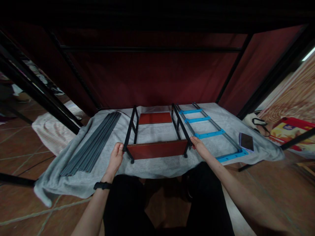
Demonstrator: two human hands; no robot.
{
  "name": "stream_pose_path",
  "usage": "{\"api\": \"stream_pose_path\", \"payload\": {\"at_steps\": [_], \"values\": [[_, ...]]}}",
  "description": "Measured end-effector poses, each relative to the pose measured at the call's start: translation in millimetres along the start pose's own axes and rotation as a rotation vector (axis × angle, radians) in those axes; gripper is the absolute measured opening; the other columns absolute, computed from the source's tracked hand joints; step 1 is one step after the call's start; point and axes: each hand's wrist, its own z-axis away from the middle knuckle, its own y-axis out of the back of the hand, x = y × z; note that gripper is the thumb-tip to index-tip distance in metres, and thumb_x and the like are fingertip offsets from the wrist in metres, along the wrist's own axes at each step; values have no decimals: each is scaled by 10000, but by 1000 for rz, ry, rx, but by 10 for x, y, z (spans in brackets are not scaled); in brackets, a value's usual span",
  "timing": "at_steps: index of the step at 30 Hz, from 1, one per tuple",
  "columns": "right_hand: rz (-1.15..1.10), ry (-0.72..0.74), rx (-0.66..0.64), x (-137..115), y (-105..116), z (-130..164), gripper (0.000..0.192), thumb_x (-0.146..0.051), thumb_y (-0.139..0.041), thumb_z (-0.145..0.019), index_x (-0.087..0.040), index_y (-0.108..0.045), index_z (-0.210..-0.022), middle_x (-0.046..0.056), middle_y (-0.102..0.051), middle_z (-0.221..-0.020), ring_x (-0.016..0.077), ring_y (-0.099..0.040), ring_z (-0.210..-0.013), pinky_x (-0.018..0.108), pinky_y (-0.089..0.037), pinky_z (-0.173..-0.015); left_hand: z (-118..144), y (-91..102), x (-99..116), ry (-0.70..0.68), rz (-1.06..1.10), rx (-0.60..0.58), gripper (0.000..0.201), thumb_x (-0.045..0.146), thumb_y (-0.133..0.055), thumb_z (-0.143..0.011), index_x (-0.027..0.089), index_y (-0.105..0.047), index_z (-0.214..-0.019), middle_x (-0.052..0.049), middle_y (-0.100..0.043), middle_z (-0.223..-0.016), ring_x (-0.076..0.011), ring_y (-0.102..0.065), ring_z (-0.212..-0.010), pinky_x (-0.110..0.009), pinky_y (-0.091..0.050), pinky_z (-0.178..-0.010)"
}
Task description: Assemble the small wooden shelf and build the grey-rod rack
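A small rack with a black metal frame and two red-brown boards [157, 149] rests on the grey cloth in front of me. My left hand [116, 155] is closed on the black frame at its near left corner. At the near right corner, my right hand [198, 146] grips the frame, its fingers partly hidden. To the left of the rack lies a bundle of grey tubes [94, 142]. On the right is a ladder-like frame of grey tubes joined by blue crosspieces [209, 134].
The grey cloth [152, 168] covers a low surface. A phone [246, 141] lies near its right edge. Black metal posts [268, 72] and dark red panels [152, 78] enclose the back and sides. A red and yellow package [292, 131] stands at the far right.
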Motion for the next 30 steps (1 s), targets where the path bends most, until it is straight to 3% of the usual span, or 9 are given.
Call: {"api": "stream_pose_path", "payload": {"at_steps": [7,12,17,21,24,30], "values": [[102,-9,35,17,52,50,458,-699,-494,-833,-257,-555,-727,7,-571,-662,186,-530,-610,335,-439,-612,13,23,54,121,41,-37,363,563,-519,-881,244,-472,-713,26,-458,-591,-161,-433,-572,-283,-382,-566],[115,-30,107,18,49,27,450,-673,-562,-781,-232,-646,-816,63,-679,-809,221,-604,-729,335,-471,-648,19,-15,45,103,86,-11,382,585,-564,-847,245,-448,-716,34,-414,-622,-154,-395,-568,-283,-359,-545],[68,-43,56,-23,11,51,469,-694,-532,-778,-232,-615,-773,7,-599,-666,176,-527,-592,305,-433,-564,27,-19,0,124,123,24,394,608,-598,-819,240,-485,-733,34,-431,-638,-152,-418,-590,-277,-382,-579],[113,-20,72,19,62,1,434,-663,-517,-808,-253,-580,-681,7,-579,-631,201,-548,-631,341,-470,-658,-10,-1,-124,202,264,25,423,644,-565,-824,223,-553,-778,18,-515,-674,-149,-477,-611,-268,-406,-590],[91,-38,125,67,109,-126,419,-659,-542,-784,-260,-603,-671,30,-635,-680,229,-590,-697,360,-488,-700,-118,-9,-259,260,325,79,388,596,-600,-803,208,-584,-805,13,-553,-716,-134,-495,-620,-245,-402,-575],[-36,-200,98,200,35,-594,308,-535,-673,-656,-236,-601,-651,18,-598,-572,187,-560,-552,303,-460,-520,-651,-113,-537,382,288,74,402,494,-727,-645,168,-609,-848,7,-591,-680,-126,-505,-573,-231,-368,-517]]}}
